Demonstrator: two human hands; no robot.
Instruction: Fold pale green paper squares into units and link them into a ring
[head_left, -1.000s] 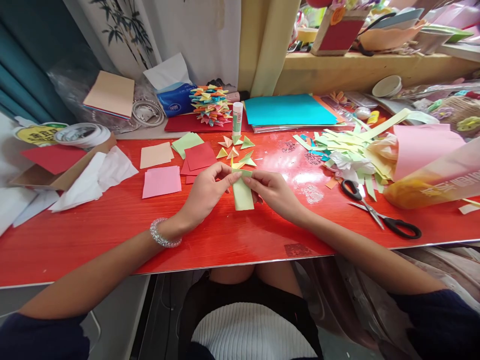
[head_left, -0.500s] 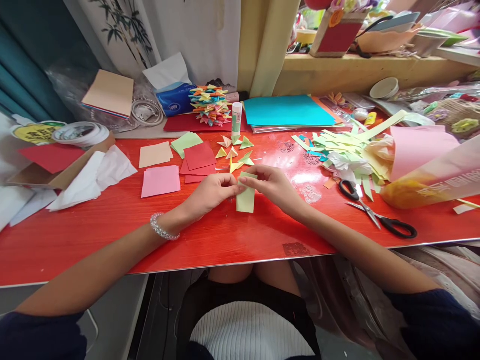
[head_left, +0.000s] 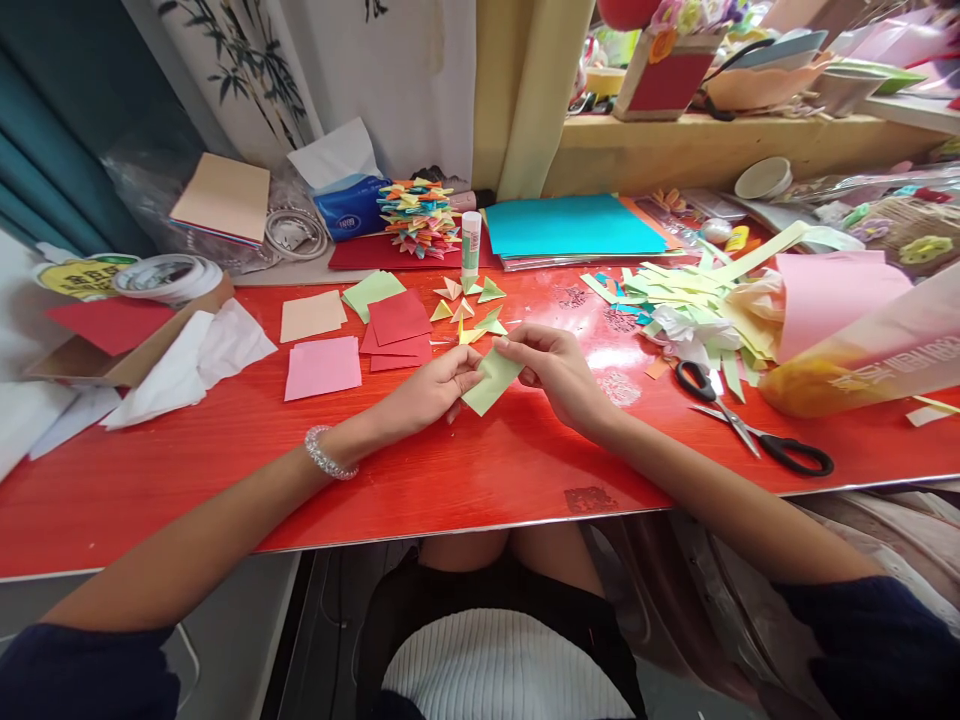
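A light green folded paper [head_left: 491, 384] is held at a slant between both hands, above the red table [head_left: 360, 500]. My left hand [head_left: 435, 390] pinches its left edge between thumb and fingers. At its upper right, my right hand [head_left: 551, 370] grips the corner with thumb and fingertips. Just beyond the hands lie several small folded paper pieces [head_left: 491, 290] in green, yellow and peach, with a glue stick [head_left: 470, 245] upright behind them. Left of these are stacks of paper squares: red [head_left: 401, 316], pink [head_left: 322, 370], peach [head_left: 311, 314] and green [head_left: 375, 292].
Black-handled scissors [head_left: 739, 425] lie spread on the right, beside a heap of green paper strips [head_left: 690, 295]. Blue sheets [head_left: 574, 226] and a colourful paper model [head_left: 420, 215] stand at the back. A cardboard box [head_left: 142, 345] with tape rolls [head_left: 169, 275] is at the left.
The green paper has turned from upright to slanted, its lower end swinging left. My left hand now grips that lower left side; my right hand keeps the upper corner.
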